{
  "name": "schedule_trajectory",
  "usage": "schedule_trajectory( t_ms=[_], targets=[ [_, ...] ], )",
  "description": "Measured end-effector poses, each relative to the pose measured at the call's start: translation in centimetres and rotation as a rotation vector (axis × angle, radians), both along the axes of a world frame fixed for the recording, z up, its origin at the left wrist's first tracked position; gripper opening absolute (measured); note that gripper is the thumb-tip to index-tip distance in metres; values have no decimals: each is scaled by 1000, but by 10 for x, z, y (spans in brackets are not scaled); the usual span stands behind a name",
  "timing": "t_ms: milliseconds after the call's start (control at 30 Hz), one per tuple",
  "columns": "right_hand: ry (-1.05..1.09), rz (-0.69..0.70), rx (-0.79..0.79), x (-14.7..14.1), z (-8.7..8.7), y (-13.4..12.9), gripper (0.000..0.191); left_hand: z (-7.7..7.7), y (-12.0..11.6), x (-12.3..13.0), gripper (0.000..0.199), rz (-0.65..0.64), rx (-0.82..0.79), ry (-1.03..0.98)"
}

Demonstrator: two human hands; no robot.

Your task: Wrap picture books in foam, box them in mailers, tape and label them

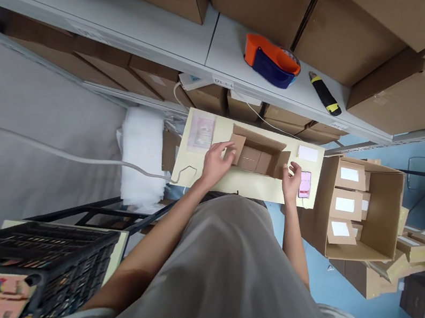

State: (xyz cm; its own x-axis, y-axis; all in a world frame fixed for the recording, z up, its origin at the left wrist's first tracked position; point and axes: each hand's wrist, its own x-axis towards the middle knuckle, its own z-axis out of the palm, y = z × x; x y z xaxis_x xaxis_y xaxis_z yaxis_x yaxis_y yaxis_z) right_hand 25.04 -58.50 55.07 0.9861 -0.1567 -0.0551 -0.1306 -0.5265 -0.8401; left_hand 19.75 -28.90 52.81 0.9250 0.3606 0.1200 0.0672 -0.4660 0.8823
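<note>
An open cardboard box (pixel 258 159) rests on the pale yellow table (pixel 249 185), its flaps raised and its inside in view. My left hand (pixel 217 164) is at the box's left flap, with fingers apart and nothing held in them. At the right flap is my right hand (pixel 291 180), its fingers loosely curled and apart. Whether the fingertips touch the flaps is hard to tell. A phone (pixel 305 185) with a pink screen lies right of my right hand. Behind it is a white label (pixel 307 153). A clear plastic packet (pixel 202 131) lies at the table's left end.
Above, a grey shelf (pixel 149 23) carries cardboard boxes, an orange and blue tape dispenser (pixel 271 61) and a cutter (pixel 324 94). To the right, a large carton (pixel 382 214) holds labelled boxes. White wrap (pixel 142 153) stands left; a black crate (pixel 81 262) is lower left.
</note>
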Motion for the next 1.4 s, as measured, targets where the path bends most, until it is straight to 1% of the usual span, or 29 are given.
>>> schedule_trajectory(
  t_ms=[67, 167, 200, 267, 300, 367, 433, 533, 600, 700, 833, 933, 1033, 1100, 1167, 1267, 1333, 1400],
  targets=[
    [-3, -6, -28, 6, 2, 6, 62, 7, -9, 13, 37, -118, 109, -11],
    [9, -23, -64, 9, 0, 12, 63, 8, -14, 27, 34, -324, 268, 92],
    [10, -23, -74, 8, 0, 12, 62, 6, -13, 28, 32, -372, 308, 125],
    [6, -13, -85, 5, -1, 10, 62, 4, -6, 27, 33, -404, 345, 138],
    [5, -6, -87, 3, -2, 9, 62, 2, -1, 24, 35, -391, 342, 119],
    [12, 2, -86, 0, -2, 6, 59, 1, 9, 15, 38, -317, 304, 61],
    [33, -4, -89, -3, -1, 5, 53, -1, 20, 7, 37, -189, 237, 32],
    [78, -5, -109, -3, 1, 6, 40, -4, 34, -1, 29, 36, 101, 55],
    [82, 14, -122, -3, 4, 8, 33, -5, 39, -3, 27, 117, -4, 67],
    [40, 33, -145, -2, 10, 10, 32, -4, 44, -7, 31, 136, -105, 47],
    [10, 27, -189, -1, 17, 11, 35, -4, 52, -17, 32, 163, -141, 33],
    [28, 3, -227, -3, 18, 14, 32, -12, 56, -25, 32, 178, -229, 61],
    [39, -19, -252, -8, 18, 17, 35, -25, 61, -29, 31, 193, -345, 75],
    [18, -47, -269, -13, 20, 20, 41, -35, 69, -25, 32, 234, -397, 68],
    [-16, -81, -284, -18, 24, 23, 47, -46, 82, -16, 32, 301, -392, 92],
    [-48, -118, -278, -27, 33, 29, 53, -67, 106, 11, 32, 394, -277, 234],
    [-58, -132, -260, -35, 40, 33, 53, -80, 120, 33, 38, 442, -192, 370],
    [-65, -142, -248, -44, 47, 38, 53, -92, 128, 52, 48, 472, -163, 481]
  ],
)
